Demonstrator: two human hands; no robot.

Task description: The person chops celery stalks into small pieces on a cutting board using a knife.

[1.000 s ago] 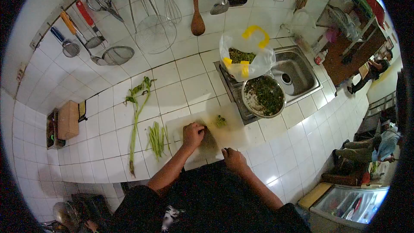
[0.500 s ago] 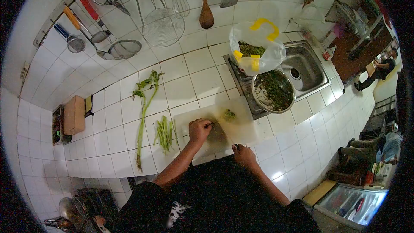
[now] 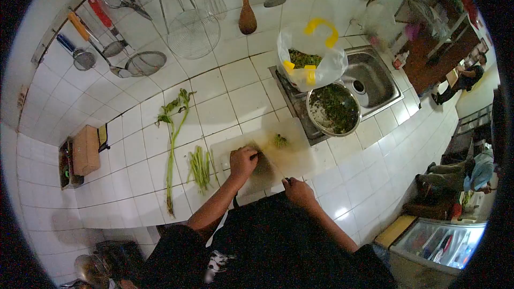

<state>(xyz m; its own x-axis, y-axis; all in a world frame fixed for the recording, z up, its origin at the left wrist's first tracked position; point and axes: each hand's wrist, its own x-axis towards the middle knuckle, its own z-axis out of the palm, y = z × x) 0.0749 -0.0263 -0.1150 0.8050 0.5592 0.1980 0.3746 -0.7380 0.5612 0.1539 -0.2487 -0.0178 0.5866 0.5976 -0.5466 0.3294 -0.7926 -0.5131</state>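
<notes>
My left hand (image 3: 243, 162) rests on the left half of a pale cutting board (image 3: 301, 156), its fingers curled together in a pinch. Whatever is in them is too small to make out. Low on the board's right side, my right hand (image 3: 300, 190) grips the dark handle of a knife (image 3: 288, 181). The blade is hard to tell from the shadow on the board. A small heap of chopped greens (image 3: 279, 140) lies near the board's top. Left of the board is a bunch of cut green stalks (image 3: 199, 169), and beyond it a long leafy stalk (image 3: 174, 150).
A steel bowl of chopped greens (image 3: 342, 108) and a plastic bag (image 3: 333, 69) holding more stand beside the sink (image 3: 383, 75). Utensils such as a wooden spoon (image 3: 247, 17) hang on the wall. A brown box (image 3: 85, 150) sits at left. Other people are at the far right.
The whole view has shifted slightly. My left hand stays pinched on the board and my right hand keeps its grip on the knife, with little visible movement.
</notes>
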